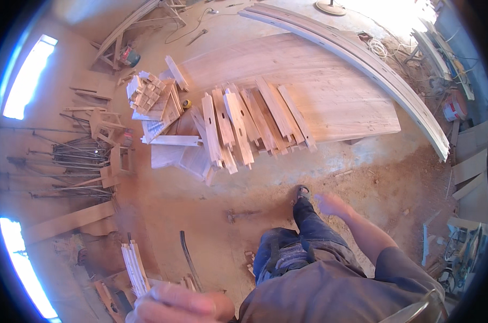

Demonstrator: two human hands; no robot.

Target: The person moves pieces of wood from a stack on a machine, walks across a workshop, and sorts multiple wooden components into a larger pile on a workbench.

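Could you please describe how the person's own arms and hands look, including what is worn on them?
The right hand is bare, with no glove; its forearm is uncovered below a short, dark grey-brown sleeve. The left hand is gloveless too, but blurred and cut by the lower edge. No left sleeve can be made out.

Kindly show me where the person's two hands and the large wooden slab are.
Left hand (168, 306): head view, middle of the blurred hand.
Right hand (332, 205): head view, middle of the hand.
Wooden slab (341, 94): head view, bare top surface.
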